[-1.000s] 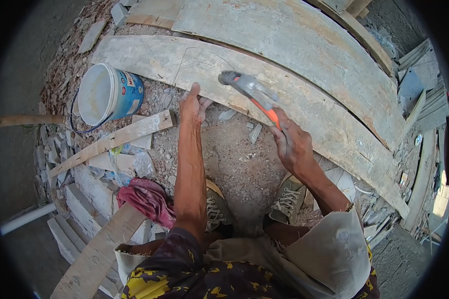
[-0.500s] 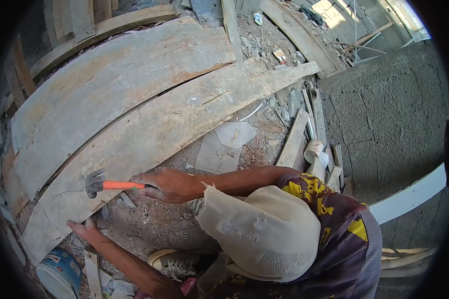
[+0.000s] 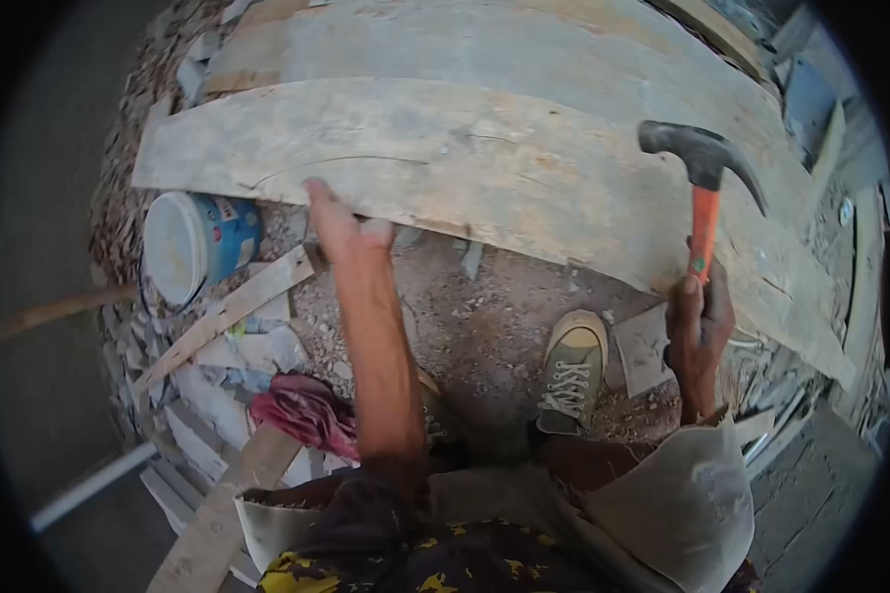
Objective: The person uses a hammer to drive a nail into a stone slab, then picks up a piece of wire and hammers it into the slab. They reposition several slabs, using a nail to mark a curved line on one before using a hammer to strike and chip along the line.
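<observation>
My right hand is wrapped round the orange handle of a claw hammer, low on the grip. Its dark steel head is up, over the wood, with the curved claw pointing right. My left hand grips the near edge of a long, pale wooden plank, one finger lying on the top face and others hidden by the edge. A thin crack or curved line runs along the plank just beyond that finger. Behind it lies another wide board.
A blue paint bucket lies on its side at the left, near a narrow wood strip. A dark red cloth sits on rubble by my left forearm. My shoe stands on gritty ground beside a broken tile.
The view has swung round and down to face the plank squarely. My right hand has moved away from my left, and the hammer now points upward instead of lying sideways. My left hand stays at the plank's edge.
</observation>
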A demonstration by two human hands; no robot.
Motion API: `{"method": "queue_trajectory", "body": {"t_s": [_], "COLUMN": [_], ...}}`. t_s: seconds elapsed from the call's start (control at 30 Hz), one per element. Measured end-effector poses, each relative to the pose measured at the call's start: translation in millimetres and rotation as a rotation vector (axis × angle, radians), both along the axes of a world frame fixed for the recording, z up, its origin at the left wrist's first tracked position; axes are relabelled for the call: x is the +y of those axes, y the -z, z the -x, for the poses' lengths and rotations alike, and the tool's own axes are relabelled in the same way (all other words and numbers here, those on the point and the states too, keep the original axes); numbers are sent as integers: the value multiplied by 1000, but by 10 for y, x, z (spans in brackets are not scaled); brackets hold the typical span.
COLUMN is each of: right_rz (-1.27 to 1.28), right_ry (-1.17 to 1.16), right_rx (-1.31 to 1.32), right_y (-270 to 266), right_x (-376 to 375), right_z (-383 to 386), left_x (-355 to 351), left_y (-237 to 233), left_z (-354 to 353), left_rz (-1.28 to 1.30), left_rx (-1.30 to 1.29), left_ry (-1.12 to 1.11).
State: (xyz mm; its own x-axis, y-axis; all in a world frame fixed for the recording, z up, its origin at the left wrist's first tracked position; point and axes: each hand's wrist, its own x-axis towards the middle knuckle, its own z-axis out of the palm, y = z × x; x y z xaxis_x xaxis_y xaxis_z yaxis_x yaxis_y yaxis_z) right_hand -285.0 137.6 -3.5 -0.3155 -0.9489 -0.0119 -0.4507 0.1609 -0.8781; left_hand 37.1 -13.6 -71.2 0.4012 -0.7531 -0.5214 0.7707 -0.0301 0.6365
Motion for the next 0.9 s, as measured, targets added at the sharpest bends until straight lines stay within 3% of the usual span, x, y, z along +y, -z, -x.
{"method": "queue_trajectory", "body": {"t_s": [0.07,0.3,0.57,0.63,0.7,0.77,0.83,0.9], "right_rz": [52,39,-162,-265,-224,-106,-16,166], "right_ry": [17,-89,-312,-447,-556,-708,-784,-830], "right_rx": [-112,-24,123,191,339,369,380,441], "right_y": [-33,-175,-400,-804,-1052,-1190,-1114,-858], "right_x": [-40,-140,-500,-675,-867,-1014,-1153,-1291], "right_z": [-26,-201,-756,-929,-1071,-1361,-1688,-2050], "left_x": [3,88,168,311,373,372,301,53], "left_y": [-34,-146,545,510,1027,1235,687,661], "left_z": [5,107,-96,-363,-764,-1227,-1456,-1755], "left_rz": [84,61,7,-281,-359,-338,-173,-271], "left_rx": [108,272,285,39,-369,-682,-331,-506], "left_ry": [-61,-24,7,171,73,-164,-276,-17]}}
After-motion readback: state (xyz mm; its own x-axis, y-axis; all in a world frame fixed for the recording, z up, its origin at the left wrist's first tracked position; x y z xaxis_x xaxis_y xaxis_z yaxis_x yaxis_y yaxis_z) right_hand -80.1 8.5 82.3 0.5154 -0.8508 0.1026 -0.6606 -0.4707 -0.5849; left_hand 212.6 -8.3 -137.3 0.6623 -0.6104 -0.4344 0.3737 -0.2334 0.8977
